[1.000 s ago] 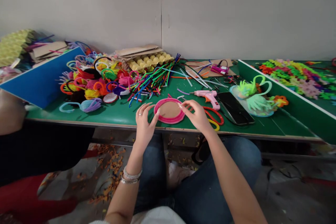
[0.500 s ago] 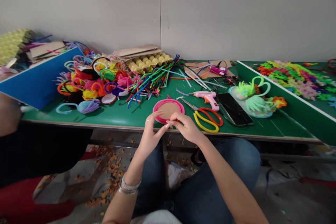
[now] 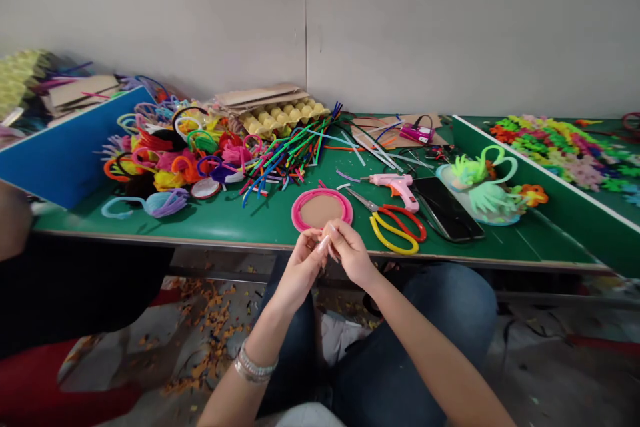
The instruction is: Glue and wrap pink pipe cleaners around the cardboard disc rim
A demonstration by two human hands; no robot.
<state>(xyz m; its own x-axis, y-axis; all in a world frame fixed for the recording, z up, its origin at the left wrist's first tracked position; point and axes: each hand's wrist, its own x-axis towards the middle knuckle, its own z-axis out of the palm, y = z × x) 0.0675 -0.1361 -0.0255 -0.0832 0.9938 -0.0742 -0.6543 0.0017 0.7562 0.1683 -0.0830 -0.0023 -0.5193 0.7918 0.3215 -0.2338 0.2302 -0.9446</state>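
A round cardboard disc edged with pink pipe cleaner [image 3: 322, 209] lies near the front edge of the green table [image 3: 235, 220]. Just in front of it, off the table edge, my left hand [image 3: 300, 267] and my right hand [image 3: 350, 252] are pressed together, fingertips pinched against each other. Whether anything sits between the fingers is too small to make out. Yellow and red scissors [image 3: 395, 227] lie right of the disc, with a pink glue gun [image 3: 397, 185] behind them.
A black phone [image 3: 447, 208] lies right of the glue gun. Loose pipe cleaners [image 3: 290, 147], finished coloured pieces [image 3: 170, 160], an egg tray [image 3: 285, 113] and a blue board [image 3: 70, 153] fill the left. Another person's dark sleeve [image 3: 60, 293] is at left.
Both hands left the pink-edged disc and drew back toward me, off the table edge, coming together with fingertips pinched. The disc stays flat on the table.
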